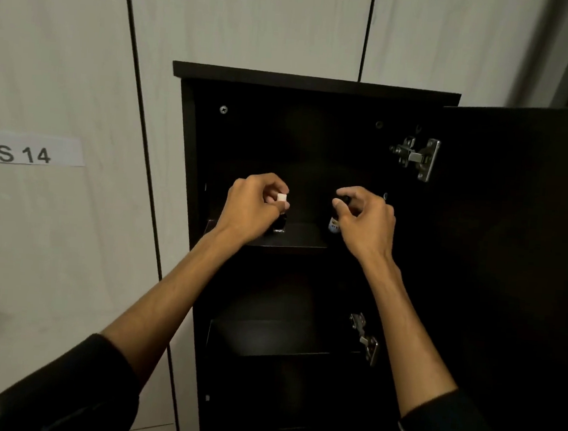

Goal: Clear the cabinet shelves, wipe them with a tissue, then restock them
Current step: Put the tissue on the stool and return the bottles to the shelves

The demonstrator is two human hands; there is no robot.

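Because both bottles are small, dark and sit in a dim cabinet, the grips are the weak point here.

White-capped bottle [280, 215]: stands at the left of the top shelf [303, 237], its dark body close to the front edge; only the pale cap shows clearly.

Labelled bottle [335, 224]: stands at the right of the same shelf, dark cap up, a pale label partly hidden by fingers.

Risk, tipping: held only by the caps, either bottle could swing or knock over on a lift or a set-down, and the left one could drop off the front edge.

Risk, loose cap: if a cap is not tight, a pull by the top may bring the cap away and leave the body behind; whether the caps are tight cannot be told.

Risk, door: the open door [511, 269] hangs just beside the right arm, so a wide elbow swing could strike it or its upper hinge [416, 157].

Left hand [254, 204]: reaches in palm-down, wrist level, thumb and curled fingers pinching the white cap.

Right hand [366, 217]: reaches in likewise, thumb and forefinger pinching the dark cap, the other fingers curled loosely alongside.

Arms: both stretched forward, sleeves pushed up the forearms.

Stage: unclear whether this is clearing or restocking; the lower shelf [285, 339] shows no items.

Surroundings: pale wall panels behind, one with a paper label [28, 153] reading "WS 14".
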